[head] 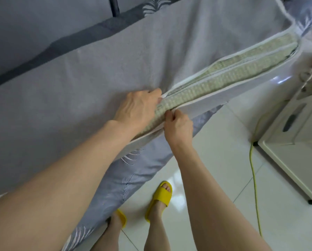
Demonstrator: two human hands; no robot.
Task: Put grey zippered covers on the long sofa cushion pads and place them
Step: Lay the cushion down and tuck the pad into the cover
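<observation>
A long grey zippered cover lies across a bed, with a pale green woven cushion pad showing through its open side seam. White zipper tape edges the gap, which runs up to the right. My left hand pinches the upper zipper edge at the near end of the gap. My right hand grips the lower zipper edge just below it. The two hands sit close together with the pad's edge between them.
A blue-grey leaf-print bed sheet hangs below the cushion. A white cabinet stands at the right on white floor tiles, with a yellow-green cable trailing beside it. My feet in yellow slippers stand near the bed.
</observation>
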